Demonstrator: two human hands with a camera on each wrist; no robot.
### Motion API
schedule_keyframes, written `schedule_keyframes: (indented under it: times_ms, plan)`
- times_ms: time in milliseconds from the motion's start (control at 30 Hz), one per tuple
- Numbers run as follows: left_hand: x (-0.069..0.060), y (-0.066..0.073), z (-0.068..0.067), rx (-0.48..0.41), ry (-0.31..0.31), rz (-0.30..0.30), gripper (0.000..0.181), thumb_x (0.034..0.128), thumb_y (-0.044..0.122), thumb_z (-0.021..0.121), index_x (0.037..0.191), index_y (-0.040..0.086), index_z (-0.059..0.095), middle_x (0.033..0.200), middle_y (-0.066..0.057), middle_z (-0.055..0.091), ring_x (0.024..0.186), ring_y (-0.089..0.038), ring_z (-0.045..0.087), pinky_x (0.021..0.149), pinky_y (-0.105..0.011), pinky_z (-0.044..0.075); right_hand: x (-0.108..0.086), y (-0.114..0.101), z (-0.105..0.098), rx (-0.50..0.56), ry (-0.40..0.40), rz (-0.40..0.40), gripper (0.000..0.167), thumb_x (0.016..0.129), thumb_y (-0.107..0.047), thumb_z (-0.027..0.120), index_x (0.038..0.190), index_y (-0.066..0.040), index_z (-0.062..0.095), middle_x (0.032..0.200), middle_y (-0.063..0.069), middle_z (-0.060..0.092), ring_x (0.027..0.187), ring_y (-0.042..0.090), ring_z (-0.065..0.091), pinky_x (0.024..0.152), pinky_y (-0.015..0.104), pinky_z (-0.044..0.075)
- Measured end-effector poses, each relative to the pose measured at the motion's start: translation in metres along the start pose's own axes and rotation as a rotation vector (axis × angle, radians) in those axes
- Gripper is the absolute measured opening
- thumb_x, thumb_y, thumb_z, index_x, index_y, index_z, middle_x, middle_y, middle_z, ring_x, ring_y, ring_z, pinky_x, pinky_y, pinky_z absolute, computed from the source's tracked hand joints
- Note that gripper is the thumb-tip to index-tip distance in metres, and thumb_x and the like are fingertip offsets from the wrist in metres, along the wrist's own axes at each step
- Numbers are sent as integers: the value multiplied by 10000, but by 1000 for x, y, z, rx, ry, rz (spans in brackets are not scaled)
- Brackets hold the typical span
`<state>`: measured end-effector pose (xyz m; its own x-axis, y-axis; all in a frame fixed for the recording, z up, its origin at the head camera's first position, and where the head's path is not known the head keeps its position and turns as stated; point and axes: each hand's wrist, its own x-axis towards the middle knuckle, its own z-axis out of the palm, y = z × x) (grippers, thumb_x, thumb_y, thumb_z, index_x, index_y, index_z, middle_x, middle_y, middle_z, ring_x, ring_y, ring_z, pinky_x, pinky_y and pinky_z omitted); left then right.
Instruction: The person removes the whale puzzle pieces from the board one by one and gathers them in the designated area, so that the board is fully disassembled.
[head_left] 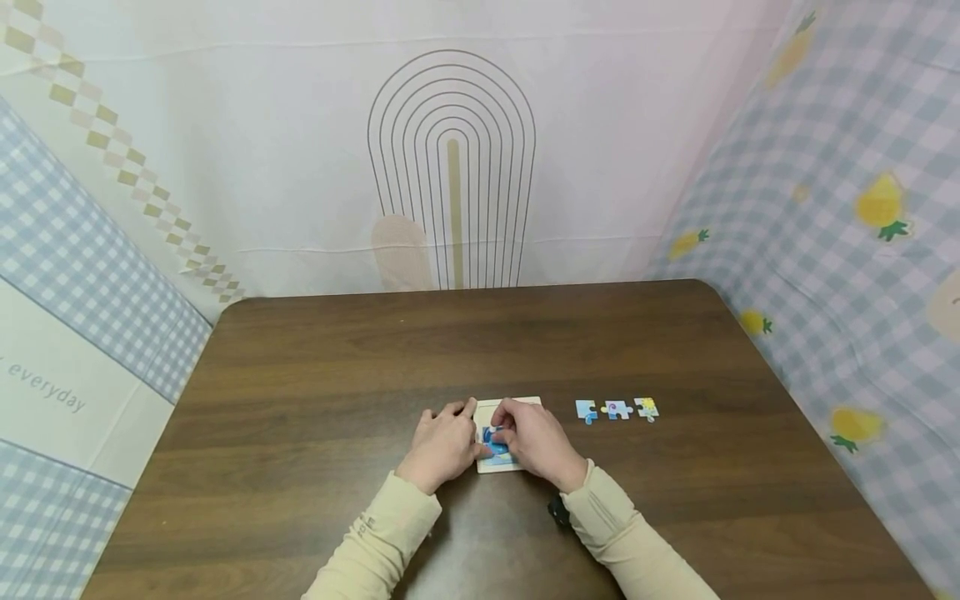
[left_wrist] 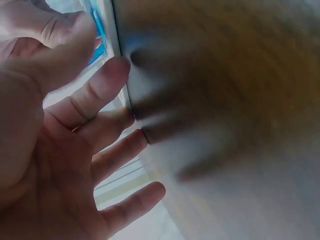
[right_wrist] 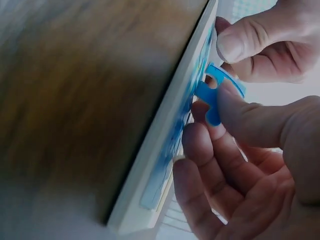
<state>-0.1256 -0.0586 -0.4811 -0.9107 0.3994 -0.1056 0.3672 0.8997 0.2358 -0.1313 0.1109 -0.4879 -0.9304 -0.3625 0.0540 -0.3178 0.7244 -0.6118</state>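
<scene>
My right hand (head_left: 543, 443) pinches a blue jigsaw piece (right_wrist: 206, 93) between thumb and fingers. In the right wrist view the piece stands tilted over the pale-rimmed puzzle board (right_wrist: 162, 132), its lower edge close to the surface; whether it touches is unclear. Blue pieces lie inside the board, partly covered by the hands in the head view. At the board's left side, my left hand (head_left: 444, 446) rests with fingers extended along the edge and holds nothing. Its thumb reaches over the board near the pinched piece.
Three loose jigsaw pieces lie in a row right of the board: a light blue one (head_left: 586, 409), one with a purple swirl (head_left: 617, 409) and one with yellow (head_left: 647, 407). The brown wooden table (head_left: 315, 358) ends at a curtain (head_left: 300, 167) behind.
</scene>
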Motion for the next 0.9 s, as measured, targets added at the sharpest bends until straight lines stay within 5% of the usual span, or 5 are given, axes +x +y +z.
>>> schedule_keyframes:
  times_ms: [300, 533, 900]
  plan:
    - [4, 4, 1, 32, 25, -15, 317, 821, 429, 740, 673, 166, 641, 1418, -112, 518, 1278, -266, 487, 905, -483, 386, -2, 2, -8, 109, -5, 10, 124, 858, -108, 740, 869, -159, 628, 752, -70, 587, 664, 76, 529, 635, 264, 462]
    - [4, 3, 1, 12, 15, 3, 332, 847, 426, 721, 974, 120, 711, 1435, -120, 497, 1281, -281, 480, 943, -511, 374, -17, 11, -39, 230, 74, 110, 84, 876, -144, 726, 956, -164, 712, 829, -73, 652, 726, 129, 583, 660, 292, 495]
    - [-2, 4, 4, -66, 29, 10, 732, 795, 500, 750, 1289, 0, 543, 1394, -131, 513, 1252, -319, 474, 953, -507, 352, -55, 64, -78, 75, 245, 327, 159, 898, -254, 708, 973, -113, 715, 700, 2, 545, 602, 161, 470, 587, 305, 395]
